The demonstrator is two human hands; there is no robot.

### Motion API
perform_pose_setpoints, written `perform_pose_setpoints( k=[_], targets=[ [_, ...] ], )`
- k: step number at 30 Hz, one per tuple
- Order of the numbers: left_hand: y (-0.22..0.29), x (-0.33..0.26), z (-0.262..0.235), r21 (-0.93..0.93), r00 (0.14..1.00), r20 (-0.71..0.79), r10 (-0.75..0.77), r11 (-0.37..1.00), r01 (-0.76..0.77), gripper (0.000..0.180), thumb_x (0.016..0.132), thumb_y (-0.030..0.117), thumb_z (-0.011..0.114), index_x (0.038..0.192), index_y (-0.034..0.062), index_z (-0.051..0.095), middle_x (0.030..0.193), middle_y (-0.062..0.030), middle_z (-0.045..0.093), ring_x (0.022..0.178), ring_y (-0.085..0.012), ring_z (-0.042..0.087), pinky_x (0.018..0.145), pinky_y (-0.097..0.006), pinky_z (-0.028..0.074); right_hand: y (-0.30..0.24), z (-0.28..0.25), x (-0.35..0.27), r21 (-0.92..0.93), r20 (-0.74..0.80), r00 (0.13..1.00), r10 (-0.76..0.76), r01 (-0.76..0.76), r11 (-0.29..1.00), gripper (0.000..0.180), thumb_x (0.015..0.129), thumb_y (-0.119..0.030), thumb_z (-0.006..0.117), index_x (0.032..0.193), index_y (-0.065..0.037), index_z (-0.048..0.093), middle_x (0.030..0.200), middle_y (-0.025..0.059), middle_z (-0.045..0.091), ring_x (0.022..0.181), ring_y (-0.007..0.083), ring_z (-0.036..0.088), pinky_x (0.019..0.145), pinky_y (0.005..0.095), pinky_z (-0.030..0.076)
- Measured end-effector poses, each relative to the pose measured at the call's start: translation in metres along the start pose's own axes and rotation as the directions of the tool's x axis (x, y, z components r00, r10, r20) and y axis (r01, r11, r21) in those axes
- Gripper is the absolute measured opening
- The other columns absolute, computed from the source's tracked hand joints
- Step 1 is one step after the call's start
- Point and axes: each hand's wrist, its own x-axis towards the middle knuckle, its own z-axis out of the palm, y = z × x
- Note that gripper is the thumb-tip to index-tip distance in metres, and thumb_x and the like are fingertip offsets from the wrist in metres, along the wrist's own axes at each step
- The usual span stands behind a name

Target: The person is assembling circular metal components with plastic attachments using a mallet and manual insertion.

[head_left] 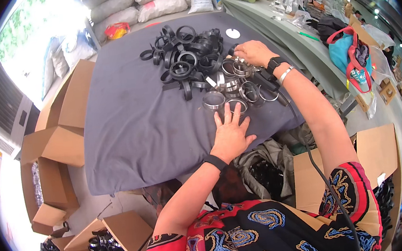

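My left hand (pixel 230 139) rests at the near edge of a group of silver metal rings (pixel 214 100), its fingers spread and the tips on one metal ring (pixel 236 105). Further off to the right, my right hand (pixel 255 53) reaches to the pile's right side with fingers bent together. A dark ring edge shows at its fingertips, but what the fingers hold is hidden. Behind and left of the metal rings lies a heap of black rings (pixel 181 69), several with short side tabs. Both groups lie on a grey cloth-covered table (pixel 132 117).
A white disc (pixel 233 34) lies beyond the heap. Open cardboard boxes (pixel 62 143) stand left of the table; another box (pixel 118 249), lower left, holds black rings. A dark cable (pixel 319 172) runs past my right arm. Stacked sacks (pixel 163 8) line the back.
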Motion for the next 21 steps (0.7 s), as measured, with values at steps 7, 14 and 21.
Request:
perform_pose_setpoints(
  k=[7,14,21],
  targets=[
    [-0.001,0.001,0.002,-0.016,1.000,-0.014,-0.016,1.000,0.015,0.057,0.077,0.047,0.065,0.121,0.0105,0.059,0.144,-0.0208,0.031,0.136,-0.0434,0.021,0.102,-0.065,0.024,-0.007,-0.012,0.010,-0.138,-0.027,0.997,-0.074,0.070,0.988,0.030,0.073,-0.015,0.067,0.102,-0.009,0.061,0.086,0.0150,0.065,0.088,0.0340,0.062,0.076,0.0422,0.048],
    [-0.004,-0.007,0.001,-0.011,1.000,-0.016,-0.027,1.000,0.026,0.058,0.077,0.048,0.065,0.121,0.0098,0.058,0.144,-0.0205,0.032,0.135,-0.0428,0.023,0.102,-0.063,0.025,-0.011,-0.009,0.004,0.083,0.094,0.993,-0.072,0.065,0.994,0.033,0.077,-0.020,0.064,0.108,-0.010,0.061,0.088,0.0116,0.067,0.087,0.0298,0.063,0.077,0.0396,0.049],
    [0.000,-0.002,0.003,0.000,0.997,-0.079,-0.017,1.000,0.018,0.057,0.075,0.046,0.067,0.118,0.0103,0.060,0.141,-0.0207,0.035,0.133,-0.0435,0.025,0.100,-0.062,0.026,-0.018,-0.012,-0.022,0.237,-0.353,0.934,-0.051,0.142,0.961,0.025,0.086,-0.020,0.059,0.105,-0.006,0.064,0.084,0.0103,0.068,0.070,0.0220,0.063,0.066,0.0321,0.050]
  ],
)
